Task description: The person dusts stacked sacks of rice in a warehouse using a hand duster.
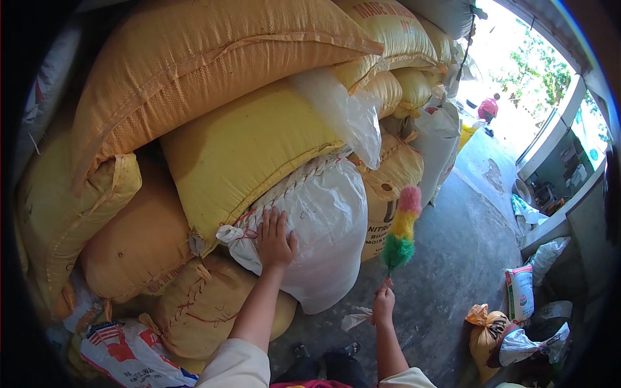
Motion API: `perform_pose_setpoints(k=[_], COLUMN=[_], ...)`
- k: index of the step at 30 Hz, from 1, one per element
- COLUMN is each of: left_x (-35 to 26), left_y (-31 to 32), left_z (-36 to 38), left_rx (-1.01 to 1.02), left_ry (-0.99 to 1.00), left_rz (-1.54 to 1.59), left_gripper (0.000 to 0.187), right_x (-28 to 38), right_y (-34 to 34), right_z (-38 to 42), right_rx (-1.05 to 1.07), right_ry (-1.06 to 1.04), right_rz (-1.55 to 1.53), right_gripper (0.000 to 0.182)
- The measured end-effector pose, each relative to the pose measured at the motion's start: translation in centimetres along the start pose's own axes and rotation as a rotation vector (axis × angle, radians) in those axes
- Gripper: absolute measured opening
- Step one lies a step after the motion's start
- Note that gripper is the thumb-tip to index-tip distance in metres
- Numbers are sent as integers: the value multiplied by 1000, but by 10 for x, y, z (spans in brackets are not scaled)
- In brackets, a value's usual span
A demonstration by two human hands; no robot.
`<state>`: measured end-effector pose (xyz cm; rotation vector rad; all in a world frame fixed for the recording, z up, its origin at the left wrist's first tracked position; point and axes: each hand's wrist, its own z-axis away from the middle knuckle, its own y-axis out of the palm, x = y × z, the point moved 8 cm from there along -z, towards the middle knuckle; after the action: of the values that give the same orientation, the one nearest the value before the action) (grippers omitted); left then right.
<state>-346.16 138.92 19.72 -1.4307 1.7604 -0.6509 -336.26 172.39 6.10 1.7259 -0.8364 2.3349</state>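
Right hand [383, 302]: grip closed round the thin handle of a feather duster [401, 226], fist low in the view, knuckles toward the camera. Forearm rises from the bottom edge of the view, nearly vertical, wrist straight. The duster stands upright from the fist, tilted slightly right; its head is banded green at the base, yellow in the middle, pink at the tip. The tip lies just beside a tan printed sack [388, 187]; contact cannot be told.

Left hand [274, 240]: grip open, palm flat and fingers spread, pressed against the upper left face of a white woven sack [323, 226]. Arm extended forward and up from a pale sleeve [236, 365] at the bottom of the view, elbow only slightly bent. Fingertips point up toward the sack's red-stitched seam [284, 187].

Surroundings: the white sack sits mid-stack, under a yellow sack [246, 149] and over a tan sack [200, 304] near the floor. A large orange sack [194, 58] tops the pile. A clear plastic bag [349, 110] hangs between the upper sacks. The concrete floor [453, 258] runs to the right toward a bright doorway, where a person in red [488, 108] stands well apart. Smaller bags [521, 291] lie along the right wall.
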Motion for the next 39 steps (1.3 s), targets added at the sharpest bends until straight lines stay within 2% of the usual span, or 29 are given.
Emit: perform_pose_setpoints(k=[1,4,6,9,11,12,13,15,16,18,19,21,22,24,25,27,28,30,31,33,35,36,38,39], left_x=[0,-1,-3,-7,-5,-7,-10,-11,-13,-15,-18,-20,-21,-23,-24,-23,-22,-24,-24,-22,-24,-24,-23,-22], left_y=[0,0,-2,-1,0,2,5,6,9,10,11,11,12,13,13,16,16,17,19,19,20,21,24,24], left_z=[0,0,-1,-1,-1,-1,0,0,0,1,1,2,3,3,4,5,5,6,6,7,7,8,9,9], left_rx=[-1,1,-7,-15,-21,-42,-34,-33,-29,-41,-29,-26,-21,-20,-23,-4,-8,-8,6,-13,0,-4,6,0], left_ry=[1,15,24,37,67,68,92,98,126,163,178,177,187,198,197,203,206,217,229,238,246,244,247,243], left_rz=[3,-13,-12,-42,-46,-31,-32,-61,-62,-83,-87,-96,-100,-101,-104,-104,-114,-126,-128,-137,-149,-155,-148,-148], left_gripper=[50,50,49,48,48,47,47,47,47,46,46,45,45,45,45,45,45,44,44,44,44,44,43,43], right_x=[-2,8,10,-29,-93,-135,-157,-228,-268,-367,-357,-304,-283,-241,-221,-178,-186,-205,-222,-296,-389,-387,-381,-365], right_y=[1,23,40,71,115,131,135,146,160,182,182,159,162,172,169,164,162,169,172,165,180,173,149,146], right_z=[0,13,20,12,11,9,9,24,22,18,21,11,8,21,26,35,35,34,35,32,41,41,35,38], right_rx=[-3,180,205,259,462,457,445,437,429,217,215,45,-44,173,164,202,195,196,190,30,294,287,118,116], right_ry=[-2,-114,-116,-144,210,312,322,793,799,892,907,548,272,246,253,-3,6,-51,-34,203,802,821,944,958], right_rz=[1,-173,-239,-302,-452,-425,-446,-442,-470,-373,-386,-335,-391,-479,-477,-433,-432,-189,-196,-46,-24,-27,-28,-33], right_gripper=[41,38,37,37,39,42,42,44,44,46,46,51,48,42,42,39,39,35,35,40,51,51,54,54])
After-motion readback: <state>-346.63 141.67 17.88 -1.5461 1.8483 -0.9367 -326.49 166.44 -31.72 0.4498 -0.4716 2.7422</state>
